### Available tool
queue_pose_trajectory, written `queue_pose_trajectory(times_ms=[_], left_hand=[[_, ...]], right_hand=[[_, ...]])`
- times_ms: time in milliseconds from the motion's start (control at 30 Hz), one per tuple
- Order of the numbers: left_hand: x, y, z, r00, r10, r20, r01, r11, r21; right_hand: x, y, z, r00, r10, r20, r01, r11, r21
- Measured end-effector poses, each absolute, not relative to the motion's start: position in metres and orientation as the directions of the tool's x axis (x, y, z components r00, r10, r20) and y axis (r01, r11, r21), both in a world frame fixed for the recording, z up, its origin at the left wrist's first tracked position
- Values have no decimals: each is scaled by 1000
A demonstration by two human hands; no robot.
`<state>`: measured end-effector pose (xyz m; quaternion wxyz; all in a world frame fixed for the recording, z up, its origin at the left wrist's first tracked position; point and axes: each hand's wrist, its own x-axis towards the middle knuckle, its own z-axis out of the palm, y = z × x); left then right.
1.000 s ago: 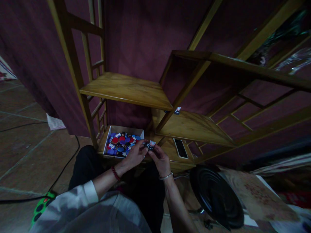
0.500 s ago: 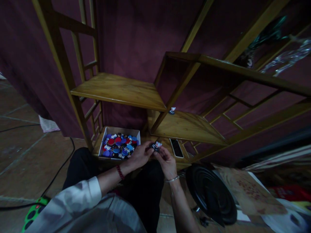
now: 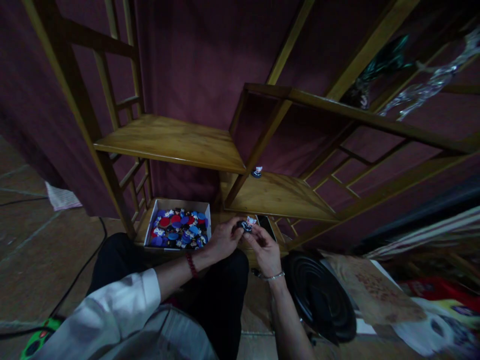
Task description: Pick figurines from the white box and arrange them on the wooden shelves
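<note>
A small figurine [image 3: 249,224], white and pink on top with a dark base, is held between my two hands above my knees. My left hand [image 3: 225,240] has its thumb and fingers closed on the dark base from the left. From the right, my right hand [image 3: 267,254] pinches the figurine's other side, its fingers curled and partly hidden. Left of my hands, a white cardboard box [image 3: 150,220] holds many small figurines with red, blue, purple and black round bases. A similar figurine [image 3: 257,172] stands upright on the right-hand shelf.
A wooden shelf unit [image 3: 172,142] with stepped boards stands ahead. Behind my right hand, a phone [image 3: 266,226] lies on the bottom board. A round black stool-like object [image 3: 322,295] and a cardboard sheet [image 3: 375,287] are at right. A green device [image 3: 39,340] with cables lies lower left.
Both hands have shifted slightly right with the figurine, and the right hand now covers part of the phone. The shelf and box sit further left as the view turned.
</note>
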<state>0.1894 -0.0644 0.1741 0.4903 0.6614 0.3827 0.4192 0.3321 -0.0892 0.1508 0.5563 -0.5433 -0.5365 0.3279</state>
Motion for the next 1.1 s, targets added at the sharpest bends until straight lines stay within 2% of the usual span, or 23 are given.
queue_pose_trajectory(times_ms=[200, 600, 800, 1100], left_hand=[[197, -63, 190, 423, 889, 177, 93, -237, 967], [224, -43, 195, 374, 868, 327, 220, -425, 878], [233, -33, 197, 410, 825, 389, 251, -512, 822], [241, -23, 195, 416, 799, 435, 289, -570, 769]], right_hand=[[344, -90, 161, 234, 932, 276, 268, 211, -940], [367, -78, 184, 274, 899, 342, 315, 252, -915], [373, -70, 186, 291, 894, 339, 321, 243, -915], [380, -61, 182, 314, 884, 346, 351, 230, -908]])
